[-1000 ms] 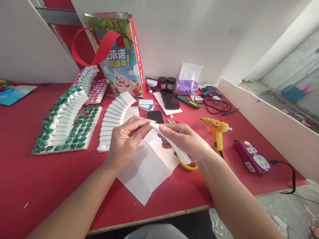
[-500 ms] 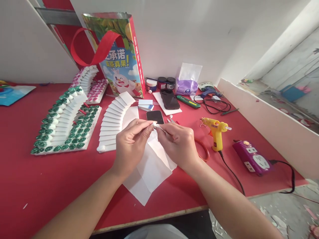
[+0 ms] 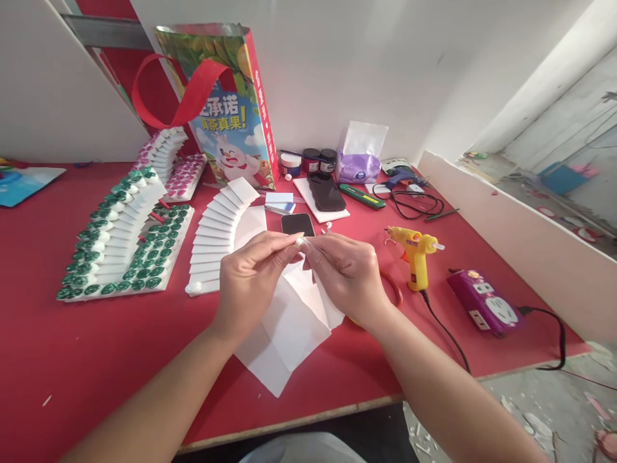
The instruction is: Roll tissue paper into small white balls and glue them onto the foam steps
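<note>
1. Left hand (image 3: 253, 276): thumb and fingers pinched together, gripping one side of a small white piece (image 3: 301, 242).
2. Right hand (image 3: 348, 273): thumb and fingers likewise closed on the same piece, from its other side.
3. Position of piece: raised between the fingertips of both hands, above the middle of the desk (image 3: 96, 347). Its exact shape is mostly covered.
4. Below the hands: white sheets (image 3: 299, 344) lie overlapping, one corner pointing to the front edge of the desk.
5. Beside the right wrist: an orange-red loop (image 3: 398, 292), partly hidden.
6. Left of the hands: a curved row of white panels (image 3: 212, 240), with a white rosette (image 3: 194, 287) at its near end.
7. Toward the left edge: a stepped white model (image 3: 126, 241) trimmed with green rosettes.
8. Toward the right edge: a yellow glue gun (image 3: 419, 257), then a purple power strip (image 3: 484, 302) near the front right corner.
9. Along the back edge, as I see it: a printed bag (image 3: 231, 138) stands upright, left of a purple tissue pack (image 3: 357, 167).
</note>
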`<action>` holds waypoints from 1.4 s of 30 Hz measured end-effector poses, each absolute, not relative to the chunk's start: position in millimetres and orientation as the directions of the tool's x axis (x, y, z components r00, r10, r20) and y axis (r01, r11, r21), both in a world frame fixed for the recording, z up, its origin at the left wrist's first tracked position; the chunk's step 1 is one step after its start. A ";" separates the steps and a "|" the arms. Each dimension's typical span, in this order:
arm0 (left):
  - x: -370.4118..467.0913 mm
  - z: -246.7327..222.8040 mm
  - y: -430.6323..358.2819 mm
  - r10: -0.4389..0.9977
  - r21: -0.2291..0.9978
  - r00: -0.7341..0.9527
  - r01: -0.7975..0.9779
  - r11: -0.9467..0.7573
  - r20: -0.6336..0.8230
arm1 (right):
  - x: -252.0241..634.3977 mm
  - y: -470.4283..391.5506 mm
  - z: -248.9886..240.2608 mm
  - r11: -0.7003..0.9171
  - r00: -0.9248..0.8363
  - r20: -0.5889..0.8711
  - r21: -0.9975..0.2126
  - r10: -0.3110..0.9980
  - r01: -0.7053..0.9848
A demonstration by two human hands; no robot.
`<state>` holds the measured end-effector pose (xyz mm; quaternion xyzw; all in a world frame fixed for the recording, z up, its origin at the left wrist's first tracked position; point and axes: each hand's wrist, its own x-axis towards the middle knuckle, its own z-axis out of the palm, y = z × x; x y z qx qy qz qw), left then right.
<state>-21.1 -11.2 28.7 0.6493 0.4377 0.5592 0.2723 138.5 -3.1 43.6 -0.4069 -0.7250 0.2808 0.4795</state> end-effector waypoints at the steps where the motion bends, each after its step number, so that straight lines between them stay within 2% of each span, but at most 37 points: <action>1: -22.0 29.4 -10.4 0.891 0.866 -0.008 0.235 -0.440 0.455 | 138.2 -2.8 42.7 0.529 -0.223 0.481 -0.783 0.848 0.328; 3: -23.4 29.6 -9.0 0.884 0.857 -0.006 0.248 -0.452 0.468 | 137.4 -2.3 42.1 0.519 -0.216 0.472 -0.793 0.855 0.320; 5: -24.3 29.3 -8.2 0.843 0.800 -0.015 0.328 -0.503 0.537 | 137.8 -0.6 43.9 0.386 -0.206 0.343 -0.894 0.916 0.227; 7: -25.4 30.0 -8.1 0.818 0.760 -0.028 0.390 -0.520 0.574 | 140.5 3.9 47.7 0.073 -0.286 0.068 -0.997 0.956 0.007; 8: -26.1 30.9 -8.1 0.819 0.760 -0.031 0.395 -0.516 0.572 | 142.5 7.2 49.9 -0.139 -0.378 -0.087 -0.984 0.922 -0.114; 9: -27.0 32.1 -8.2 0.829 0.772 -0.030 0.387 -0.505 0.558 | 144.5 10.8 51.8 -0.346 -0.486 -0.211 -0.915 0.848 -0.207; 11: -29.3 34.9 -8.3 0.856 0.804 -0.017 0.352 -0.479 0.517 | 147.9 17.6 54.0 -0.630 -0.668 -0.325 -0.725 0.669 -0.279; 13: -31.6 37.1 -8.0 0.870 0.823 -0.007 0.325 -0.465 0.494 | 149.1 21.2 54.0 -0.744 -0.756 -0.334 -0.602 0.563 -0.288; 14: -32.6 37.8 -7.7 0.871 0.827 -0.005 0.315 -0.465 0.492 | 149.0 21.5 53.5 -0.759 -0.769 -0.325 -0.578 0.551 -0.299; 19: -34.7 37.1 -5.6 0.855 0.813 0.019 0.299 -0.499 0.518 | 147.2 14.6 51.8 -0.698 -0.715 -0.277 -0.598 0.642 -0.394; 23: -33.3 35.9 -5.5 0.847 0.799 0.033 0.313 -0.513 0.531 | 147.0 12.7 54.1 -0.632 -0.658 -0.290 -0.682 0.696 -0.368; 26: -31.6 35.5 -6.5 0.848 0.802 0.014 0.319 -0.505 0.529 | 146.4 13.5 54.8 -0.459 -0.571 -0.232 -0.839 0.788 -0.292; 30: -27.5 34.9 -8.9 0.858 0.815 -0.024 0.327 -0.479 0.514 | 143.3 9.9 51.4 -0.096 -0.346 -0.066 -0.993 0.936 -0.070; 33: -22.3 33.0 -11.5 0.861 0.823 -0.061 0.336 -0.458 0.505 | 137.0 2.9 47.2 0.160 -0.145 0.139 -0.977 0.980 0.141; 36: -17.9 29.8 -14.3 0.833 0.790 -0.085 0.383 -0.479 0.547 | 128.9 -4.7 44.7 0.306 -0.021 0.313 -0.910 0.949 0.280; 39: -16.2 27.6 -16.2 0.747 0.680 -0.091 0.495 -0.540 0.659 | 123.4 -10.5 45.1 0.380 -0.007 0.397 -0.872 0.918 0.309; 42: -16.3 27.3 -16.9 0.626 0.528 -0.045 0.587 -0.614 0.778 | 123.2 -13.7 46.9 0.400 -0.030 0.406 -0.882 0.913 0.250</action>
